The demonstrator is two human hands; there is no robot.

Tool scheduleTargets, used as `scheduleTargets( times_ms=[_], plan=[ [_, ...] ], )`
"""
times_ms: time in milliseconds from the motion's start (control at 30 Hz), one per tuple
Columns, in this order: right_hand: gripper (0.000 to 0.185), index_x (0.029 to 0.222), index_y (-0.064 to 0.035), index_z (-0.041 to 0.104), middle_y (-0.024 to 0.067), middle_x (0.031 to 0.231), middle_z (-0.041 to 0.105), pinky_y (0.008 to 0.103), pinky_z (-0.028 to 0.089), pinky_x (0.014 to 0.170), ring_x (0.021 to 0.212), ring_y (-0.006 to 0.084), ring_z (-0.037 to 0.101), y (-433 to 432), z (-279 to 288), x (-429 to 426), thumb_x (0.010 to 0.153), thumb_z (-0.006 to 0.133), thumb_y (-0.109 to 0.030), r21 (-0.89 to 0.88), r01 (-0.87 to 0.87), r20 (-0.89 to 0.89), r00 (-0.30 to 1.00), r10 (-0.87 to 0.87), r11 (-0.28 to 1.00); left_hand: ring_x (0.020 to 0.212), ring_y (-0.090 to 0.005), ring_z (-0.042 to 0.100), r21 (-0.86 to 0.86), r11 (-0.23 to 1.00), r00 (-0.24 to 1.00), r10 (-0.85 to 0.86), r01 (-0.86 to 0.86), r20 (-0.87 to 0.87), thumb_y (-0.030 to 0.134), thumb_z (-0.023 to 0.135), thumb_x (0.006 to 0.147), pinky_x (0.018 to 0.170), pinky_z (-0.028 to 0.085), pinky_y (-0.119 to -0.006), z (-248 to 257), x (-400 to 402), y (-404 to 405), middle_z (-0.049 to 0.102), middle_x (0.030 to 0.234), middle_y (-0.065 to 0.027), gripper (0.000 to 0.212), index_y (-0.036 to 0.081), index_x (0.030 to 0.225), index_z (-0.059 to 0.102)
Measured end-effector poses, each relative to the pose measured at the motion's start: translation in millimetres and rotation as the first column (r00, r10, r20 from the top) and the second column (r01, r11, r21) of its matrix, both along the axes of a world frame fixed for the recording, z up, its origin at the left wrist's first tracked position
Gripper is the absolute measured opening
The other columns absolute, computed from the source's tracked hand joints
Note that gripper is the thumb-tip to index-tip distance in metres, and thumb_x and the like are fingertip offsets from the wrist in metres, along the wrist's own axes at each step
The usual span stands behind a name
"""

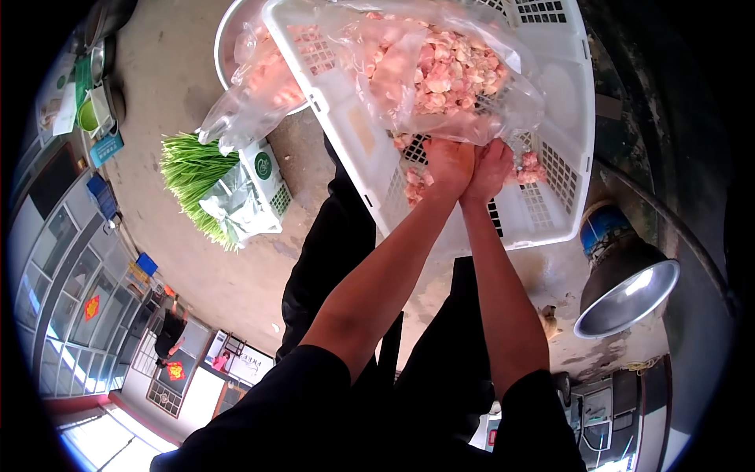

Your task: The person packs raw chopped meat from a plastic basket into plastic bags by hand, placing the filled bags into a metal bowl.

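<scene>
A clear plastic bag (389, 76) lies inside a large white plastic crate (330, 141), with many pale pink pieces, apparently raw meat, (454, 74) in and under it. Both hands are together at the bag's near edge. My left hand (449, 165) is curled against the plastic, touching my right hand (489, 171), whose fingers are bent at the same edge. Whether either hand grips the bag or pieces beneath it is hidden. More pink pieces (531, 168) lie on the crate floor to the right, and others left of the hands.
Left of the crate, a metal basin (224, 47) holds a bag of pink pieces. Green stalks (197, 177) fill a white basket (277, 183) on the floor. A metal bowl-shaped thing (628, 295) stands at the right. Another person (171, 330) is far off at the lower left.
</scene>
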State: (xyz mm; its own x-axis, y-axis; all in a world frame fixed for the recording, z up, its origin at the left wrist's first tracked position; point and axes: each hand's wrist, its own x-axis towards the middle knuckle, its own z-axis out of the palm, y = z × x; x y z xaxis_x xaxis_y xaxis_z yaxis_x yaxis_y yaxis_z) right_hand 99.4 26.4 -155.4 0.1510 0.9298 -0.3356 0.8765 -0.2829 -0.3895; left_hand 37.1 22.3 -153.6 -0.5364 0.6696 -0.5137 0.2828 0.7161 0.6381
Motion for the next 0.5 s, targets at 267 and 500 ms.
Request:
scheduleTargets(
  times_ms=[267,500],
  plan=[
    [0.027,0.105,-0.0041,0.059,0.0136,0.104,0.058,0.0395,0.045,0.083,0.094,0.0284,0.056,4,10,-5,0.091,0.053,-0.027,-0.183,0.21,-0.379,0.886,-0.266,0.961,0.091,-0.0167,0.056,-0.35,0.787,0.376,0.568,-0.508,0.732,0.027,0.053,0.092,0.079,0.048,-0.031,35,-6,19,0.061,0.102,-0.0061,0.026,0.005,0.107,0.058],
    [0.035,0.115,0.0005,0.058,0.0108,0.111,0.062,0.0304,0.046,0.085,0.097,0.0186,0.059,6,83,0,0.096,0.05,-0.027,-0.342,0.372,-0.601,0.619,-0.506,0.863,0.082,-0.0123,0.054,-0.273,0.815,0.432,0.519,-0.511,0.738,0.021,0.052,0.093,0.072,0.047,-0.027,101,5,18,0.058,0.092,-0.0041,0.018,0.004,0.099,0.056]
  ],
)
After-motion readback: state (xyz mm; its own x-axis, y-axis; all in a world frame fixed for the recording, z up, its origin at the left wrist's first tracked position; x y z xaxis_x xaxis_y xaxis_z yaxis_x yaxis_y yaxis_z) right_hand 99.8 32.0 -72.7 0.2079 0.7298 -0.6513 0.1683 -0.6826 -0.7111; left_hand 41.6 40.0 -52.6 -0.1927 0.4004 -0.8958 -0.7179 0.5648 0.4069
